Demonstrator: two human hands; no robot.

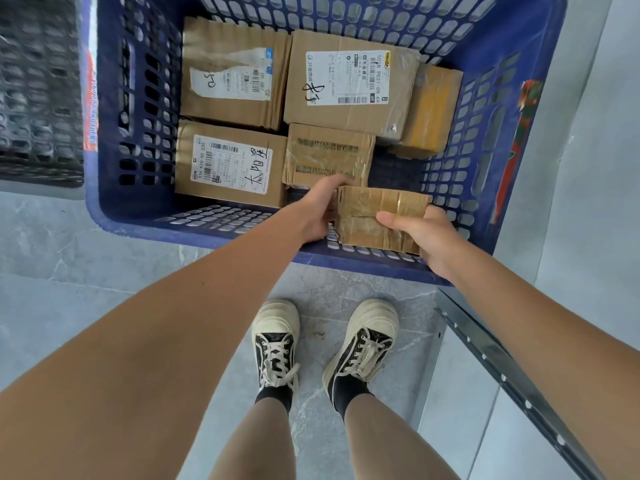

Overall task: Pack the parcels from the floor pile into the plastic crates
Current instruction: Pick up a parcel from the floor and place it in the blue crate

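A blue plastic crate stands on the floor in front of me and holds several cardboard parcels with white labels. Both hands grip a small taped brown parcel above the crate's near right corner. My left hand clasps its left end and my right hand holds its right side, thumb on top. Just behind it lies a small printed parcel. A labelled parcel lies at the near left, and a larger one at the back.
A dark crate stands to the left of the blue one. A metal rail runs diagonally at the lower right. My two feet in sneakers stand on the grey tiled floor close to the crate's near wall.
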